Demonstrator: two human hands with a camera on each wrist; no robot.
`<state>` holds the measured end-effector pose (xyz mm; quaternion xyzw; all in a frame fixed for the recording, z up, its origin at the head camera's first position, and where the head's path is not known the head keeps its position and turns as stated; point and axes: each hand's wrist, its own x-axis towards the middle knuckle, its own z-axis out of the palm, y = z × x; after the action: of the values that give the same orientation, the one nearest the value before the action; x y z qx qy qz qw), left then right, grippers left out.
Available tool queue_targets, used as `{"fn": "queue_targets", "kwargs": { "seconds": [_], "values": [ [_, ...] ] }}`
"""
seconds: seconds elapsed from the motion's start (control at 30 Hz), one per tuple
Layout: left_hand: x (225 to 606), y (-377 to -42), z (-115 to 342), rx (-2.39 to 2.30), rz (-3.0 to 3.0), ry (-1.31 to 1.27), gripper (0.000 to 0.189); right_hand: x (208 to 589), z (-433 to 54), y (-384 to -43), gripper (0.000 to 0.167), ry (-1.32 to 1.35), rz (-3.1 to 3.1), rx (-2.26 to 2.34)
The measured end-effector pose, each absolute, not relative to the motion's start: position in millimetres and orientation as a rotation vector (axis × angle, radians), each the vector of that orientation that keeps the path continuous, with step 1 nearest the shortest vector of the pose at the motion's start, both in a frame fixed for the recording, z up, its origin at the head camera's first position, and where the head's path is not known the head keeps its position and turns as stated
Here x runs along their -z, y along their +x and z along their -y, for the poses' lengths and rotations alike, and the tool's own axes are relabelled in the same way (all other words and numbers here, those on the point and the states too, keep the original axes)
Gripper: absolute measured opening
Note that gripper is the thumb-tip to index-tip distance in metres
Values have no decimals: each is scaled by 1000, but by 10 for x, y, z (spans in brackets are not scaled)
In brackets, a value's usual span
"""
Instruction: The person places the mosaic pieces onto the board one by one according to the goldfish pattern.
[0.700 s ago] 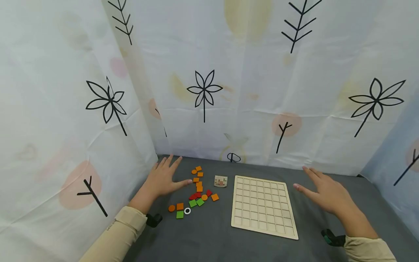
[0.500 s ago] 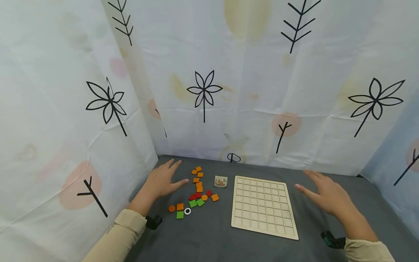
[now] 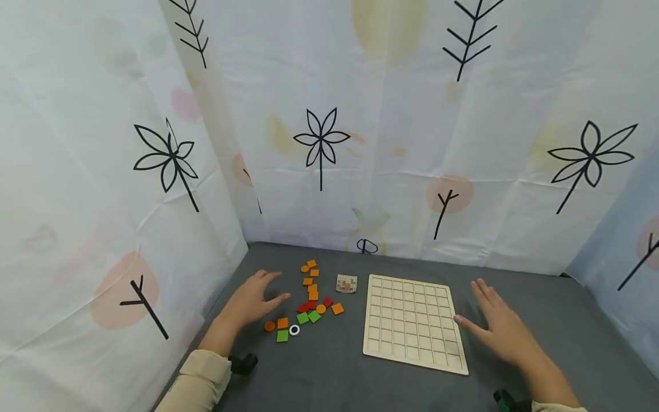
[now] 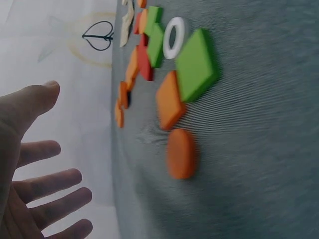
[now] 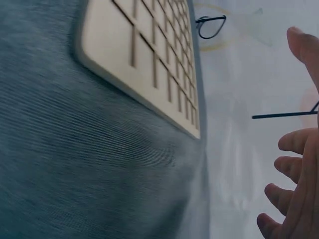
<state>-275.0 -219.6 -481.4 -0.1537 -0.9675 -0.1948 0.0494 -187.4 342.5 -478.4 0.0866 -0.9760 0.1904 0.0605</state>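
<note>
Tiles of orange, red and green are lying just right of the empty, loosely spread left hand, the gridded board separating them from the equally empty right hand.

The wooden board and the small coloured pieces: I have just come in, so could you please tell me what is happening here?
A person has both hands out over a grey table, and neither is holding anything. The left hand is beside the small coloured pieces, which lie flat and loosely scattered. The right hand is by the right edge of the wooden board, which is marked with squares. A small card lies between the pieces and the board.
</note>
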Motion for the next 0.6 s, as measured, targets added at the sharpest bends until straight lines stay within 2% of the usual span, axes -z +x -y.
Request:
{"fn": "queue_targets", "kwargs": {
  "seconds": [0.27, 0.6],
  "values": [
    [5024, -2629, 2284, 675, 2931, -411, 60, 5064, -3320, -1803, 110, 274, 3017, -628],
    [5138, -2532, 2373, 826, 2981, -416, 55, 5219, -3189, -1758, 121, 329, 3049, -706]
  ]
}}
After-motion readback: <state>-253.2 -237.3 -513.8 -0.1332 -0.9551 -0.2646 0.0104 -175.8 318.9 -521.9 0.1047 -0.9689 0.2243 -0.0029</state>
